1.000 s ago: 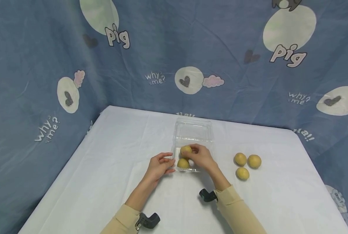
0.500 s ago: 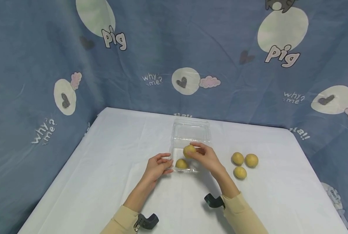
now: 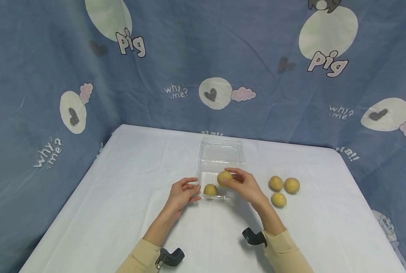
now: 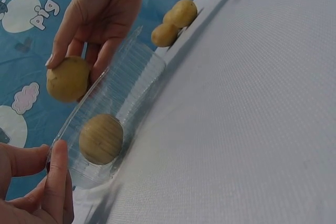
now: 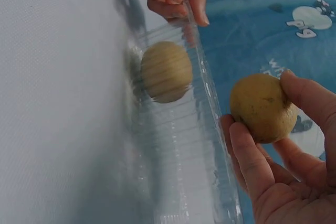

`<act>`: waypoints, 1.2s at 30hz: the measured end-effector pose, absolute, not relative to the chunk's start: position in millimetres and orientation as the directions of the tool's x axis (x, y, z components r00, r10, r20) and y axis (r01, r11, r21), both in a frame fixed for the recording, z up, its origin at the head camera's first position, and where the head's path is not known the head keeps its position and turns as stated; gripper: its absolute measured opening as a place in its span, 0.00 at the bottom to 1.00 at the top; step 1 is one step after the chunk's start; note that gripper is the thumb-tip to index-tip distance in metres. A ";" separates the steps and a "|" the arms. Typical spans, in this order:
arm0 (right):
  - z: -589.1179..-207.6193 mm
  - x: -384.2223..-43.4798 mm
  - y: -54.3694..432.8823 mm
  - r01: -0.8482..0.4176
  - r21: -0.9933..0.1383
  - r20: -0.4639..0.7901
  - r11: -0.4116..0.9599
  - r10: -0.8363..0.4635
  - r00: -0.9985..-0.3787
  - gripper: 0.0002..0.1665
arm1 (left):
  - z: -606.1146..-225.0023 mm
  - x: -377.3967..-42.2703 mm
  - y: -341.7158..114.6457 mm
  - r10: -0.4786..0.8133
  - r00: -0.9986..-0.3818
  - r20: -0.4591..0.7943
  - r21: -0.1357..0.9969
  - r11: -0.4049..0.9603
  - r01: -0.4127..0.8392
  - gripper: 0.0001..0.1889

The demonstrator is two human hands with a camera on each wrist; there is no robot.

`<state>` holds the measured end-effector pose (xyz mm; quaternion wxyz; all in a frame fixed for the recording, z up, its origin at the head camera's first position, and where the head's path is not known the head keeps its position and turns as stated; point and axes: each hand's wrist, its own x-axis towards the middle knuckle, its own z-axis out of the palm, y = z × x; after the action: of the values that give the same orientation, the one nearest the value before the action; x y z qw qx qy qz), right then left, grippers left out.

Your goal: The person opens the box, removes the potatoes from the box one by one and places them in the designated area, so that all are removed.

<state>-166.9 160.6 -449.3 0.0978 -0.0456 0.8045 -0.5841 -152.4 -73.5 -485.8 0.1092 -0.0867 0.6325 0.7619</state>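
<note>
- we see the left hand [image 3: 182, 193] pinch the clear container [image 3: 205, 177] at its left side
- one potato [image 3: 210, 189] lies inside, near the front
- above the container, the right hand [image 3: 245, 185] clamps another potato [image 3: 224, 178]
- to the right, we count three loose potatoes [image 3: 276, 183]
- beyond, the lid [image 3: 222, 153] lies back

Blue cloth [image 3: 257, 121]: I'm facing its hanging folds (the printed "pig" lettering [image 3: 330, 63] is repeating).
White tabletop [image 3: 107, 197]: it is stretching out before me.
</note>
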 end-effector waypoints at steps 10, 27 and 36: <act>-431.9 -154.0 168.8 0.063 -0.951 -0.128 0.304 -0.197 -0.972 0.30 | -482.2 -150.0 -73.1 0.061 -0.961 -0.269 0.945 -0.176 -0.276 0.21; -448.0 -149.9 184.1 0.068 -0.959 -0.120 0.276 -0.178 -0.977 0.33 | -482.0 -151.1 -72.2 0.047 -0.961 -0.272 0.949 -0.154 -0.276 0.21; -447.6 -143.1 189.3 0.086 -0.952 -0.139 0.294 -0.165 -0.976 0.33 | -483.6 -151.4 -72.6 0.056 -0.962 -0.268 0.950 -0.148 -0.274 0.21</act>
<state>-143.1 189.3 -447.6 0.1056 -0.0248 0.7973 -0.5938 -151.4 -72.6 -483.6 0.1096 -0.0843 0.6434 0.7529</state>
